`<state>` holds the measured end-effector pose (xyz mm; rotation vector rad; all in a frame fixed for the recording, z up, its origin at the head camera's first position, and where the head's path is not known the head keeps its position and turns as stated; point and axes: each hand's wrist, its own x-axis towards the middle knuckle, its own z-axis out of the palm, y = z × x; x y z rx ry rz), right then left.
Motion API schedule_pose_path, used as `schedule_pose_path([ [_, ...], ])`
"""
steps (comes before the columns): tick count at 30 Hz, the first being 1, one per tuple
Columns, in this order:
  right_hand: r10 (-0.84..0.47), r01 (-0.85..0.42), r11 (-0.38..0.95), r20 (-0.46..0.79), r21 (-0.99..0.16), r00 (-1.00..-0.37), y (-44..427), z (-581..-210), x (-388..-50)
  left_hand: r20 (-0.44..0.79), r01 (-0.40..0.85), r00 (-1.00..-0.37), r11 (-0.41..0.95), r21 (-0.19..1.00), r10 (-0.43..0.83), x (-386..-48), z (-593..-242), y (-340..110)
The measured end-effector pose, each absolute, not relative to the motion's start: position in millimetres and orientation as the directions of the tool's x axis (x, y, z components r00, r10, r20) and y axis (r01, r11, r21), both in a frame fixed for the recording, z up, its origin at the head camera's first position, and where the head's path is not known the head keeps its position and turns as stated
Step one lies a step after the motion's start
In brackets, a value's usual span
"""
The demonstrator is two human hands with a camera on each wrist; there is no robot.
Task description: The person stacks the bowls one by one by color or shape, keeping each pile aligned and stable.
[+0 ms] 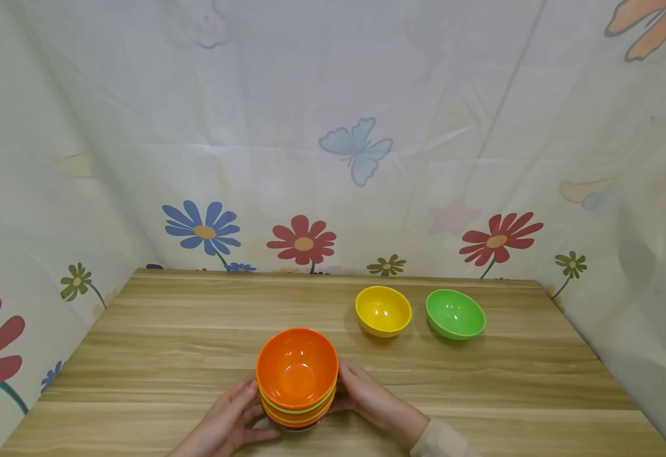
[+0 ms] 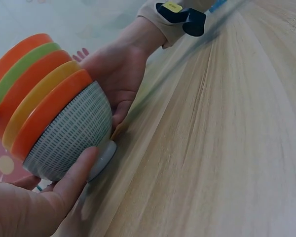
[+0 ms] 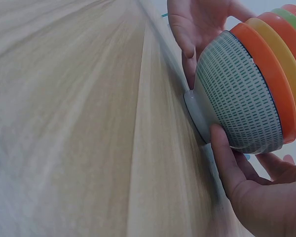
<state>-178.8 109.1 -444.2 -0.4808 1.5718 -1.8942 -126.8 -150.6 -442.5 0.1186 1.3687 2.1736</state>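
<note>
A stack of nested bowls (image 1: 297, 374) stands near the front middle of the table, an orange bowl on top. Below it, green, orange and yellow rims alternate in the left wrist view. At the bottom sits a white bowl with green dashes (image 2: 71, 131) and a pale foot. My left hand (image 1: 226, 419) grips the stack's left side, thumb low on the patterned bowl. From the right, my right hand (image 1: 367, 397) holds the same stack, its thumb near the foot in the right wrist view. Whether the foot touches the table I cannot tell.
Farther back on the wooden table (image 1: 195, 330), a yellow bowl (image 1: 383, 312) and a green bowl (image 1: 455, 315) stand side by side, right of the stack. A flower-patterned cloth (image 1: 253, 165) hangs behind the table and along both sides.
</note>
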Motion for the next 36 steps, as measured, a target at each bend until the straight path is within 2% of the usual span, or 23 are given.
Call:
schedule_pose_path([
  [20,-0.654,0.243,-0.09,-0.127,-0.966,-0.746,109.3,-444.2,-177.4,-0.233,-0.397,-0.872,-0.344,0.851,0.431,-126.0,-446.6,-143.4],
  [36,-0.663,0.242,-0.085,-0.127,-0.967,-0.738,108.9,-441.2,-177.0,-0.223,-0.401,-0.862,-0.342,0.85,0.456,-126.3,-444.5,-144.2],
])
